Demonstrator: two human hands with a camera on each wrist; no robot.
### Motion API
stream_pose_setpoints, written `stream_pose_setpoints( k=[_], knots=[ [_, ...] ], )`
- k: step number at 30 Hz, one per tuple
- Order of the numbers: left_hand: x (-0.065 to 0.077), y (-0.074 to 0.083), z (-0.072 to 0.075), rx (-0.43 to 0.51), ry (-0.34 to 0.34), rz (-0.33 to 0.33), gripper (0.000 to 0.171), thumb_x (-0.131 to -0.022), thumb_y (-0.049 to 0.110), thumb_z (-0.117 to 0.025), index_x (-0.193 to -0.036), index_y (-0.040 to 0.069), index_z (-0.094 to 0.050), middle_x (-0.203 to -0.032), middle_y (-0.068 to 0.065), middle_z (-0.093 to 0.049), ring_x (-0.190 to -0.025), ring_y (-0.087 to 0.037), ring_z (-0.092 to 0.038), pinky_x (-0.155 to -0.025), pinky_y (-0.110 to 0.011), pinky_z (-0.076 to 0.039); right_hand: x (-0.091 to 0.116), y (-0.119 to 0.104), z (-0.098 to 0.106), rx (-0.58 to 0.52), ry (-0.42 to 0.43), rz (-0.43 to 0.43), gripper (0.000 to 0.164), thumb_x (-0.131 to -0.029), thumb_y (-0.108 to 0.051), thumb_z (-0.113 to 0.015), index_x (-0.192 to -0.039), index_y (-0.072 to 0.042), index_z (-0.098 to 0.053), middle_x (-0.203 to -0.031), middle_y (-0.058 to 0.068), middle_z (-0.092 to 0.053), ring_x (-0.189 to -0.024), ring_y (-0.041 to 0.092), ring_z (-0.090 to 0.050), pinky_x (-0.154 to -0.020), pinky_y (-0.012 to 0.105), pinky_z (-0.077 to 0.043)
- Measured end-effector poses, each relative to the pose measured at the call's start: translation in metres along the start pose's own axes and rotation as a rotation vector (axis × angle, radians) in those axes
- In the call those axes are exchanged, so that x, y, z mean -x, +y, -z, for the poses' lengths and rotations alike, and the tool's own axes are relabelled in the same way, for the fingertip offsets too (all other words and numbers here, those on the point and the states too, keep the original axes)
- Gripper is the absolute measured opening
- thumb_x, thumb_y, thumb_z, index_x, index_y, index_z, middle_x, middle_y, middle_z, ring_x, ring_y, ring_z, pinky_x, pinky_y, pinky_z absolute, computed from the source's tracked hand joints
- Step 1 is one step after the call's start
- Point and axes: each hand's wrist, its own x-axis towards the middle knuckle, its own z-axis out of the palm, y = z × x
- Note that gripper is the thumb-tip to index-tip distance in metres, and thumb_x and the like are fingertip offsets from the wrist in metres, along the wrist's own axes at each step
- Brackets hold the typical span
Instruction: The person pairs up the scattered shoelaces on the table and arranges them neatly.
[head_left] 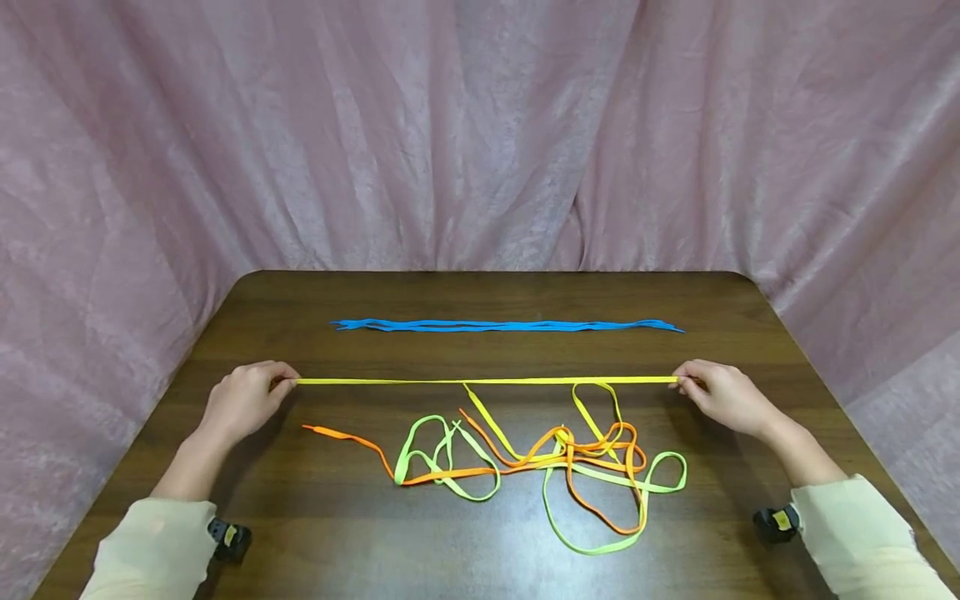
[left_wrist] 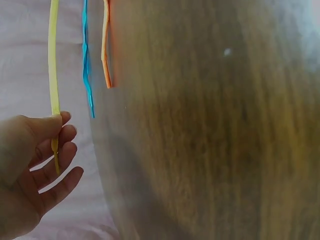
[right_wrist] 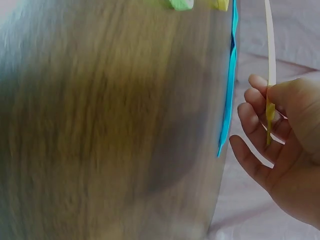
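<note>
A flat yellow shoelace [head_left: 420, 382] is stretched straight from side to side above the table. My left hand [head_left: 251, 400] pinches one end between thumb and forefinger; its tip pokes out below the fingers in the left wrist view. The other end is pinched the same way by my right hand [head_left: 723, 396]. Beneath and nearer to me lies a loose tangle of an orange shoelace [head_left: 465, 472], a light green shoelace [head_left: 562, 537] and another yellow shoelace [head_left: 487, 421]. Whether these are knotted together I cannot tell.
Farther back, blue shoelaces [head_left: 510, 326] lie straight, side by side, across the brown wooden table [head_left: 337, 533]. A pink curtain [head_left: 480, 142] hangs behind the table and along both sides. Each wrist carries a small black camera [head_left: 229, 540].
</note>
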Motion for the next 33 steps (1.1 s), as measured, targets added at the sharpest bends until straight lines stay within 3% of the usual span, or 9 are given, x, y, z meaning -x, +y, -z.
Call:
stream_pose_setpoints(
  k=[9, 16, 33],
  knots=[
    [-0.001, -0.008, 0.005, 0.007, -0.023, 0.033, 0.012, -0.088, 0.016, -0.06, -0.094, 0.012, -0.069, -0.087, -0.014, -0.068, -0.054, -0.016, -0.049, -0.041, -0.03, -0.032, -0.001, 0.014, 0.009, 0.097, 0.063, 0.056, 0.012, -0.08, 0.002, -0.064, -0.079, -0.01, -0.067, -0.074, -0.005, -0.059, -0.058, 0.0, -0.043, -0.052, 0.024, -0.036],
    [-0.001, -0.009, 0.006, 0.012, 0.005, 0.035, 0.007, -0.086, 0.017, -0.063, -0.089, 0.015, -0.069, -0.075, -0.007, -0.067, -0.054, -0.017, -0.05, -0.042, -0.031, -0.032, -0.003, 0.02, 0.01, 0.126, 0.084, 0.068, 0.009, -0.077, 0.003, -0.066, -0.08, -0.006, -0.068, -0.071, -0.005, -0.055, -0.055, 0.001, -0.037, -0.049, 0.023, -0.034],
    [-0.018, -0.008, 0.0, 0.016, 0.01, 0.032, 0.004, -0.084, 0.017, -0.064, -0.085, 0.015, -0.068, -0.076, -0.003, -0.066, -0.062, -0.02, -0.057, -0.045, -0.035, -0.038, -0.015, 0.028, 0.005, 0.136, 0.106, -0.008, 0.015, -0.074, 0.003, -0.063, -0.078, -0.011, -0.059, -0.067, -0.006, -0.055, -0.059, 0.007, -0.047, -0.053, 0.029, -0.038]
  ],
)
